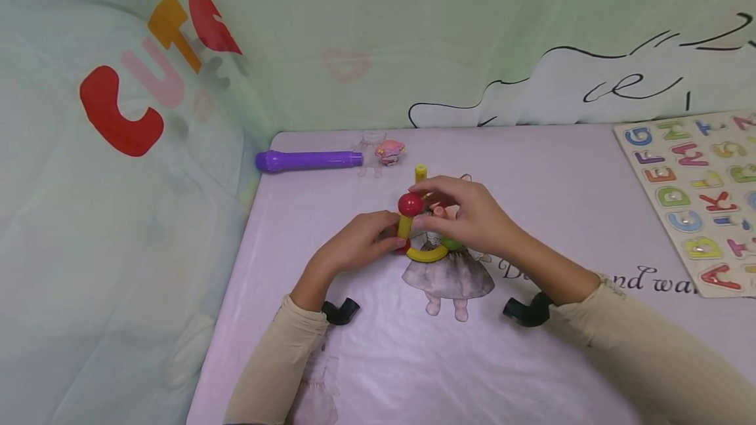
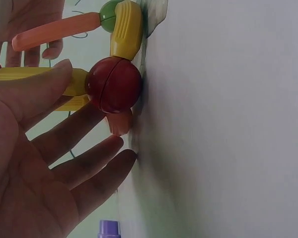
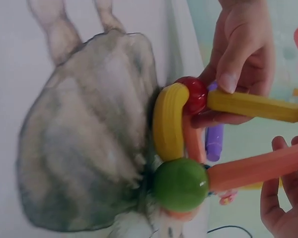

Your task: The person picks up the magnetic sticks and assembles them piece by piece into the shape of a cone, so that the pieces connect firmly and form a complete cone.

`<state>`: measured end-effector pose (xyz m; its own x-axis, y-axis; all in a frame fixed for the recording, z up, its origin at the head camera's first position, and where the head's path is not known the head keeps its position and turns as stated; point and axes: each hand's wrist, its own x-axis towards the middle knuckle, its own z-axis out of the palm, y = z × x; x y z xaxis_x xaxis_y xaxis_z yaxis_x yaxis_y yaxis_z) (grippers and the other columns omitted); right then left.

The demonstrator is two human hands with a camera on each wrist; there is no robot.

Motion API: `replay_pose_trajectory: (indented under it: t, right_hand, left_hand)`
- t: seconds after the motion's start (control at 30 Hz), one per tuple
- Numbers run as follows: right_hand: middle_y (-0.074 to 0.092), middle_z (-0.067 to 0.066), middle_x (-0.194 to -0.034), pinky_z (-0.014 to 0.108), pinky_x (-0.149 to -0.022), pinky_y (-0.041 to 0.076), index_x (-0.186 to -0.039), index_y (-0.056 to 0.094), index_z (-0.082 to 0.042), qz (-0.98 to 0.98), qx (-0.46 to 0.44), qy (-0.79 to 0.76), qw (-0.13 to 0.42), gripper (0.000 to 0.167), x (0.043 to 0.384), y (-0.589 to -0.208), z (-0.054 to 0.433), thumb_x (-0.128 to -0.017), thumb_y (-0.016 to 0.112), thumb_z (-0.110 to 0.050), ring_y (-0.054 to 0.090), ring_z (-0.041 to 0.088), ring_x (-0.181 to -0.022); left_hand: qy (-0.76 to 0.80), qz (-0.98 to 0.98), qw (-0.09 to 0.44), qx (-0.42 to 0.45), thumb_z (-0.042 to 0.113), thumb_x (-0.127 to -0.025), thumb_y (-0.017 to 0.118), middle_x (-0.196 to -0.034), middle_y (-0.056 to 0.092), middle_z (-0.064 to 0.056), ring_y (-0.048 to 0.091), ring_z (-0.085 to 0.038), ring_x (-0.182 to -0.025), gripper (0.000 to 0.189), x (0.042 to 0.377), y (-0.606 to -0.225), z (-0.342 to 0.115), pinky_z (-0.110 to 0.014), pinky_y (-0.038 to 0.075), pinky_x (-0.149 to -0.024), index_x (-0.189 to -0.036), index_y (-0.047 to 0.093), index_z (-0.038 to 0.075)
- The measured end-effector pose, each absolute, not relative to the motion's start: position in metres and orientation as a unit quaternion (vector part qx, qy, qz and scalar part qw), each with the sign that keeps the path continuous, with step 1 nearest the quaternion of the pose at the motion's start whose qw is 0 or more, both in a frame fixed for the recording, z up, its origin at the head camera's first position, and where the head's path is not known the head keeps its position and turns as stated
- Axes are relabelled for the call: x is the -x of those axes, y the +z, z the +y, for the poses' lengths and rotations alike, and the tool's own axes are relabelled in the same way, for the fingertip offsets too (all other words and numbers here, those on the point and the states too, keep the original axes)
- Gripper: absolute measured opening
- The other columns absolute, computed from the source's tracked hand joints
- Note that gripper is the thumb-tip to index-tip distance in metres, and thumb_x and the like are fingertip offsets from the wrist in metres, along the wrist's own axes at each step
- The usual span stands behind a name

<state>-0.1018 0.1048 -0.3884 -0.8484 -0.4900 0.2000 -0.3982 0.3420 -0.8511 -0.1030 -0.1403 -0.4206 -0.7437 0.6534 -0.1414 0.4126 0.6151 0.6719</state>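
Observation:
A small frame of coloured sticks and balls stands on the pink-white cloth. My left hand [image 1: 366, 238] pinches its upright yellow stick [image 1: 404, 227], thumb on the near side, just above the lower red ball [image 2: 114, 84]. At the stick's top sits another red ball [image 1: 410, 204], held between the thumb and index finger of my right hand [image 1: 472, 212]. A curved yellow piece [image 1: 427, 254] links the lower red ball to a green ball [image 3: 181, 184]. From the green ball rises an orange stick [image 3: 260, 166]. Behind, a second yellow stick [image 1: 420, 173] shows its top end; the rest is partly hidden.
Toward the back lie a purple microphone-like stick [image 1: 310, 161] and a small pink toy [image 1: 390, 152]. A wooden alphabet board [image 1: 667, 215] lies at the right. Black curved pieces [image 1: 342, 312] show beside both wrists. Cloth walls border the back and left.

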Motion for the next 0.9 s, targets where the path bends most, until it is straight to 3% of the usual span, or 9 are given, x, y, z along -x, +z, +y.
replay_pose_trajectory:
  t: [0.23, 0.47, 0.7, 0.9]
  right_hand:
    - [0.073, -0.001, -0.116, 0.035, -0.088, 0.059, -0.129, 0.067, -0.019, 0.831, 0.245, -0.495, 0.060, 0.048, 0.100, -0.402, 0.119, -0.085, 0.086, -0.024, 0.070, 0.015, -0.099]
    - [0.073, -0.003, -0.115, 0.036, -0.088, 0.060, -0.129, 0.067, -0.018, 0.844, 0.229, -0.478, 0.073, 0.046, 0.096, -0.417, 0.136, -0.086, 0.084, -0.022, 0.070, 0.014, -0.102]
    - [0.077, -0.002, -0.105, 0.026, -0.085, 0.059, -0.115, 0.075, -0.016, 0.849, 0.232, -0.467, 0.077, 0.029, 0.095, -0.429, 0.142, -0.087, 0.083, -0.017, 0.072, 0.011, -0.096]
    - [0.077, -0.002, -0.103, 0.027, -0.084, 0.059, -0.113, 0.075, -0.016, 0.848, 0.239, -0.468, 0.069, 0.027, 0.093, -0.430, 0.141, -0.087, 0.082, -0.016, 0.072, 0.011, -0.094]
  left_hand:
    - [0.321, 0.876, 0.199, -0.301, 0.023, -0.100, 0.068, -0.116, 0.071, -0.002, 0.067, -0.016, -0.110, 0.036, 0.103, -0.420, -0.142, -0.036, 0.053, -0.101, -0.133, 0.063, 0.010]
    - [0.338, 0.872, 0.194, -0.296, 0.026, -0.098, 0.071, -0.124, 0.070, 0.000, 0.065, -0.015, -0.117, 0.035, 0.103, -0.421, -0.146, -0.037, 0.052, -0.102, -0.131, 0.065, 0.015]
    - [0.347, 0.870, 0.181, -0.301, 0.018, -0.098, 0.070, -0.119, 0.071, -0.003, 0.066, -0.020, -0.112, 0.027, 0.103, -0.422, -0.145, -0.039, 0.052, -0.102, -0.123, 0.067, 0.011]
    - [0.337, 0.875, 0.181, -0.297, 0.022, -0.096, 0.073, -0.114, 0.070, -0.001, 0.065, -0.018, -0.106, 0.028, 0.103, -0.421, -0.141, -0.037, 0.053, -0.098, -0.122, 0.067, 0.013]
